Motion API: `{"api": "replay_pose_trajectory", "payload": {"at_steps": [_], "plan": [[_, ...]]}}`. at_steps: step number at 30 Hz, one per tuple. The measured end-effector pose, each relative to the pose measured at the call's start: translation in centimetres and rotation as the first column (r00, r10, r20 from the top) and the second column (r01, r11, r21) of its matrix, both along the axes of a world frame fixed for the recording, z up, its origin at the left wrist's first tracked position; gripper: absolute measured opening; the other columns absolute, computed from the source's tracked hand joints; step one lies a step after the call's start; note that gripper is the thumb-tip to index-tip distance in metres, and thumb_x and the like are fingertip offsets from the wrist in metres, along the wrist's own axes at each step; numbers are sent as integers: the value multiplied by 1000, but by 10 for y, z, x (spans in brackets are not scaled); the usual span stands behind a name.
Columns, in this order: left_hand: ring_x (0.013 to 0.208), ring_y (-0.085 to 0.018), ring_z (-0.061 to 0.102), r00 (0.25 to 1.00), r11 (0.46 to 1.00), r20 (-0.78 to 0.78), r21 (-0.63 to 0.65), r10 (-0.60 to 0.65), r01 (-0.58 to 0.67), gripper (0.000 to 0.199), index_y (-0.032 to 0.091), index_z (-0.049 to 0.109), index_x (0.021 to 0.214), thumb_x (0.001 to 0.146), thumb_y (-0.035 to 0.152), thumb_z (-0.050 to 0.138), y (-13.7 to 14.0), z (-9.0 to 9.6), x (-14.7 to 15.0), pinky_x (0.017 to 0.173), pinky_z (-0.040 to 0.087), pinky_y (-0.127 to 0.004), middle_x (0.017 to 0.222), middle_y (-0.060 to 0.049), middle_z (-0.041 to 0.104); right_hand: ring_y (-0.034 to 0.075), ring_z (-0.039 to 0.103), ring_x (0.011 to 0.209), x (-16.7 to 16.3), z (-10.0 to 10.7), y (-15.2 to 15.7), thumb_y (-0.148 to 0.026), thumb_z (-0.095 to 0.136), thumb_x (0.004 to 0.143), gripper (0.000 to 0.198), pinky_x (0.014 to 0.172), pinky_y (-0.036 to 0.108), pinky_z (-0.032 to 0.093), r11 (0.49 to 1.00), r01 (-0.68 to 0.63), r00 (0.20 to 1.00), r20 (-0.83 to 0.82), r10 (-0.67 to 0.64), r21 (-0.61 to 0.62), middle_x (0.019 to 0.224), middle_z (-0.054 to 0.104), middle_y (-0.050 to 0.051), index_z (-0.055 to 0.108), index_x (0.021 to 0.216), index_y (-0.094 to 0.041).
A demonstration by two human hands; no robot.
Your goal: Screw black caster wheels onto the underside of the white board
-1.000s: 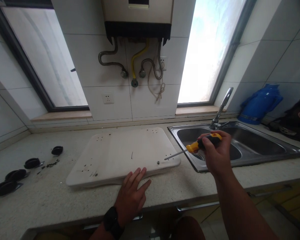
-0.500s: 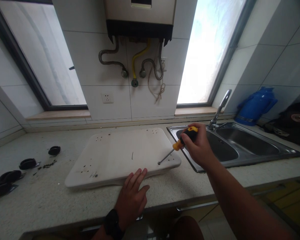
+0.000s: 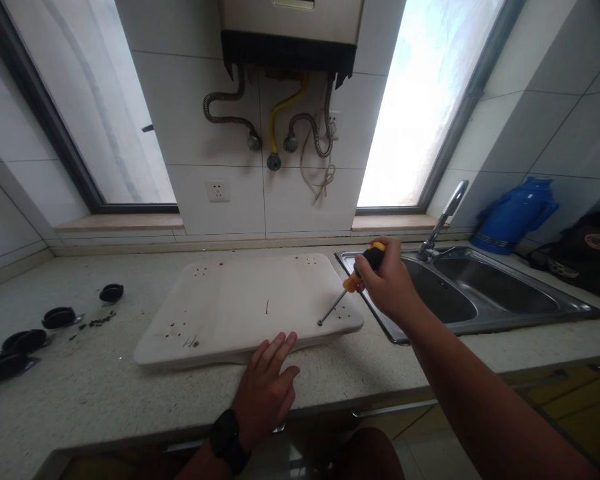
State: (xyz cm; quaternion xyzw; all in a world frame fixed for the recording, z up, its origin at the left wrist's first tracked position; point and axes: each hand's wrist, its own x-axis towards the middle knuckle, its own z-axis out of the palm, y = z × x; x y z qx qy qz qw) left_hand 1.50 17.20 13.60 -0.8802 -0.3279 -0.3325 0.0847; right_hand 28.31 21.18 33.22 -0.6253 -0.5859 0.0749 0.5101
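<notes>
Near four black pieces (image 3: 59, 317), one board (image 3: 240, 293), left fingers (image 3: 271, 353) slightly spread, right fingers (image 3: 393, 248) round one screwdriver (image 3: 372, 258)

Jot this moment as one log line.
Right hand: holds yellow-and-black screwdriver, tip at dark round spot on white rectangular panel | Left hand: touching panel's front edge | Left side: four black rounded pieces on speckled counter

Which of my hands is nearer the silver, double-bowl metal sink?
Right. Your right hand, gripping a yellow-and-black-handled screwdriver, appears above the sink's left side; your left hand is farther away, touching the front edge of the white, round-cornered board.
</notes>
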Motion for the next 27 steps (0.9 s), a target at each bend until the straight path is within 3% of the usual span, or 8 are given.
{"api": "replay_pose_trajectory", "payload": {"at_steps": [5,10,13,17,21,23,24,27], "plan": [[152,-29,34,1000,1000,-19,8,16,-16,15,24,72,100,87,19,68,0,0,0,125,24,-49,168,-5,35,21,66,55,-3,4,0,-59,58,89,53,56,36,53,997,36,999,15,-35,-63,77,60,-1,39,123,-23],[153,-29,32,999,1000,-32,17,15,-15,14,23,71,99,86,19,68,0,-1,0,125,24,-50,168,-5,33,21,67,61,-1,10,-5,-54,57,92,46,62,38,53,996,-62,988,137,71,-68,79,62,1,42,124,-25],[154,-28,30,1000,1000,-21,9,4,-4,14,24,70,99,87,18,67,0,-1,0,126,22,-50,168,-6,33,22,68,74,-4,17,-10,-45,58,93,39,74,42,55,983,-182,949,258,179,-15,95,67,6,45,124,-26],[154,-28,30,1000,1000,-6,-13,-4,4,16,24,70,101,86,17,68,0,-2,0,126,22,-50,169,-5,33,23,68,103,-14,27,-15,-37,60,94,39,99,47,53,916,-400,884,266,386,2,120,67,8,49,131,-30],[154,-29,30,1000,1000,-1,-17,-5,5,17,24,71,101,86,18,68,0,-2,0,126,21,-50,168,-5,33,24,66,118,-20,34,-15,-29,50,96,55,105,49,53,807,-589,805,52,591,-49,142,57,9,41,150,-34],[154,-29,31,1000,1000,-3,-16,-2,2,16,24,71,101,86,18,69,0,-1,0,126,21,-50,168,-5,34,24,65,120,-20,35,-13,-28,49,96,62,107,51,52,777,-625,778,28,628,-69,145,55,9,36,156,-34],[154,-29,32,1000,1000,-6,-13,1,-1,16,24,71,100,86,18,69,0,-1,1,126,21,-50,168,-5,34,24,66,117,-20,35,-11,-29,52,96,63,106,52,52,788,-611,787,50,615,-77,142,58,9,36,157,-35],[153,-29,33,1000,1000,-14,5,13,-13,16,25,71,99,85,18,69,-1,0,1,126,22,-49,167,-5,36,22,68,97,-24,34,-8,-35,64,93,65,97,51,58,882,-469,863,185,470,-50,121,66,7,43,155,-35]]}}
